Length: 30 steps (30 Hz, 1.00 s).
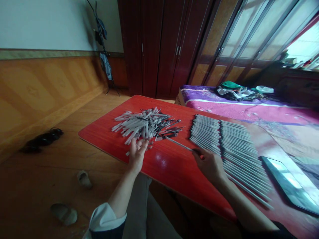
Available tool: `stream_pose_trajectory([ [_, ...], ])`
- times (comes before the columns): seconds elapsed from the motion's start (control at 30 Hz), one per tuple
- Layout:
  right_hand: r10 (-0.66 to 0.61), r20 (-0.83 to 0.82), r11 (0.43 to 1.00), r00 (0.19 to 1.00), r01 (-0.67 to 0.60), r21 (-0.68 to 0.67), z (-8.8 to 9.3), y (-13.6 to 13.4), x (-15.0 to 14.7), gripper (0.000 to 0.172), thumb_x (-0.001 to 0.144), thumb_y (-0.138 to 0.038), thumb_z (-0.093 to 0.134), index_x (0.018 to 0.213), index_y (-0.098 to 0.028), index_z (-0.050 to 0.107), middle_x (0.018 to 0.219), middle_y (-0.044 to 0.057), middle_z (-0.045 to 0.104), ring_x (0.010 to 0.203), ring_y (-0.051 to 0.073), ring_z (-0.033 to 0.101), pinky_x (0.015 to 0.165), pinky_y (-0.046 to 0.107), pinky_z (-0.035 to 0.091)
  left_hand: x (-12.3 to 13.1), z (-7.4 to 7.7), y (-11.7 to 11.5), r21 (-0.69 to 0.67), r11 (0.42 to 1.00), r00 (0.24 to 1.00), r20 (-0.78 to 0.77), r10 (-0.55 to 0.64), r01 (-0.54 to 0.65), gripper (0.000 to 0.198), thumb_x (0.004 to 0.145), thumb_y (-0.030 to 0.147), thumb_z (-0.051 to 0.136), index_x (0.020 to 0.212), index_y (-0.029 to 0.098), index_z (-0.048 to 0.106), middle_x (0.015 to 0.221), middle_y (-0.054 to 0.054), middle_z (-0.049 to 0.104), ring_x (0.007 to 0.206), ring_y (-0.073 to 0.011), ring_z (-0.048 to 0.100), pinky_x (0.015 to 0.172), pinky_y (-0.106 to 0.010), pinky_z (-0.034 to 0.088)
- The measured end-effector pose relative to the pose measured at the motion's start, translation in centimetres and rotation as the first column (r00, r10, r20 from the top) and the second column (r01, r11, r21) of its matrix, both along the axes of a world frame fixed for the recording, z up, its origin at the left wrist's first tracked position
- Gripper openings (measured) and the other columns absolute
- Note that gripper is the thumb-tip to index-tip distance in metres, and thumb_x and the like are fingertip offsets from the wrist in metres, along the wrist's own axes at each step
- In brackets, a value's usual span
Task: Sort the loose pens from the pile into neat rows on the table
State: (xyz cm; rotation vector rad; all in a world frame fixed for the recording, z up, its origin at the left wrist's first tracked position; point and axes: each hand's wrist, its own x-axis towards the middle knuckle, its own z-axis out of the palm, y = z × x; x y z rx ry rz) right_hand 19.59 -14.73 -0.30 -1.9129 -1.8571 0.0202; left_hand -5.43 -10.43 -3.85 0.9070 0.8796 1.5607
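Note:
My left hand (137, 153) is at the near edge of a loose pile of whitish strips and thin dark sticks (146, 122), its fingers loosely bent and apart; I make out nothing held in them. Between the fingers of my right hand (208, 163) is one end of a thin grey stick (179, 144), which points left toward the pile. To the right, similar thin sticks with dark ends lie side by side in two columns, a left column (208, 131) and a right column (240, 146). My right wrist passes close to the near end of these columns.
Everything lies on a red table (166, 172) with rounded corners. A dark glossy tablet or phone (289, 182) rests at the right. Behind it is a bed (204, 103) with folded cloth. Slippers (64, 214) are on the floor at left, and wardrobes (164, 46) stand behind.

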Motion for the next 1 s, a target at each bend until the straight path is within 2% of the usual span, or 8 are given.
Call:
stream_pose_trajectory([
  [0.07, -0.089, 0.178, 0.995, 0.980, 0.081, 0.051, -0.6, -1.0, 2.5, 0.027, 0.084, -0.032, 0.042, 0.086, -0.021, 0.067, 0.087, 0.007, 0.067, 0.082, 0.023, 0.059, 0.064, 0.031, 0.041, -0.1, -0.4, 0.1, 0.006, 1.000, 1.000, -0.003, -0.005, 0.005, 0.040, 0.074, 0.035, 0.065, 0.105, 0.020, 0.043, 0.095, -0.006, 0.062, 0.081, -0.0166, 0.065, 0.069, -0.028, 0.053],
  [0.17, -0.128, 0.324, 0.990, 0.938, 0.099, 0.103, -1.5, -1.9, 5.1, 0.025, 0.084, -0.032, 0.045, 0.081, -0.021, 0.067, 0.096, 0.006, 0.066, 0.092, 0.024, 0.054, 0.067, 0.032, 0.042, -0.2, -0.8, 0.3, 0.023, 1.000, 1.000, -0.011, -0.019, 0.019, 0.039, 0.076, 0.034, 0.064, 0.106, 0.021, 0.043, 0.095, -0.005, 0.063, 0.080, -0.0168, 0.065, 0.068, -0.028, 0.053],
  [0.37, -0.094, 0.467, 0.995, 0.879, 0.063, 0.081, -1.9, -1.5, 5.8, 0.024, 0.082, -0.032, 0.049, 0.079, -0.019, 0.069, 0.099, 0.009, 0.062, 0.095, 0.027, 0.046, 0.078, 0.036, 0.041, -0.2, -1.1, 0.5, 0.044, 0.999, 1.000, -0.020, -0.021, 0.022, 0.040, 0.077, 0.033, 0.063, 0.109, 0.021, 0.043, 0.095, -0.005, 0.062, 0.078, -0.0168, 0.066, 0.065, -0.027, 0.053],
  [0.6, -0.064, 0.517, 0.997, 0.853, 0.036, 0.065, -1.8, -0.4, 6.4, 0.017, 0.079, -0.024, 0.051, 0.079, -0.016, 0.066, 0.094, 0.011, 0.061, 0.092, 0.027, 0.044, 0.078, 0.035, 0.040, -0.3, -1.5, 0.6, 0.054, 0.998, 0.999, -0.035, -0.017, 0.018, 0.037, 0.076, 0.033, 0.064, 0.104, 0.020, 0.042, 0.093, -0.004, 0.062, 0.076, -0.0162, 0.066, 0.064, -0.027, 0.053],
  [0.77, -0.083, 0.521, 0.997, 0.850, 0.066, 0.051, -1.3, -0.3, 6.5, 0.015, 0.077, -0.024, 0.052, 0.079, -0.016, 0.065, 0.089, 0.010, 0.061, 0.087, 0.026, 0.044, 0.071, 0.033, 0.039, -0.3, -1.5, 0.7, 0.052, 0.999, 0.999, -0.052, -0.013, 0.015, 0.038, 0.076, 0.035, 0.064, 0.103, 0.019, 0.042, 0.092, -0.004, 0.063, 0.076, -0.0162, 0.066, 0.065, -0.028, 0.054],
  [0.87, -0.058, 0.490, 0.998, 0.870, 0.034, 0.058, -0.7, 0.2, 5.5, 0.019, 0.078, -0.024, 0.052, 0.086, -0.016, 0.066, 0.093, 0.010, 0.061, 0.089, 0.026, 0.045, 0.071, 0.033, 0.039, -0.3, -1.5, 0.7, 0.049, 0.999, 0.998, -0.057, -0.008, 0.011, 0.036, 0.076, 0.035, 0.063, 0.101, 0.019, 0.042, 0.091, -0.004, 0.063, 0.075, -0.0160, 0.066, 0.064, -0.028, 0.054],
  [1.0, 0.083, 0.368, 0.996, 0.926, -0.091, 0.002, 0.0, 2.0, 2.4, 0.020, 0.081, -0.025, 0.050, 0.085, -0.017, 0.067, 0.091, 0.009, 0.063, 0.089, 0.024, 0.049, 0.071, 0.030, 0.039, -0.2, -1.6, 0.7, 0.054, 0.999, 0.997, -0.075, 0.009, -0.005, 0.036, 0.078, 0.035, 0.062, 0.104, 0.019, 0.042, 0.090, -0.004, 0.063, 0.073, -0.0154, 0.066, 0.062, -0.027, 0.054],
])
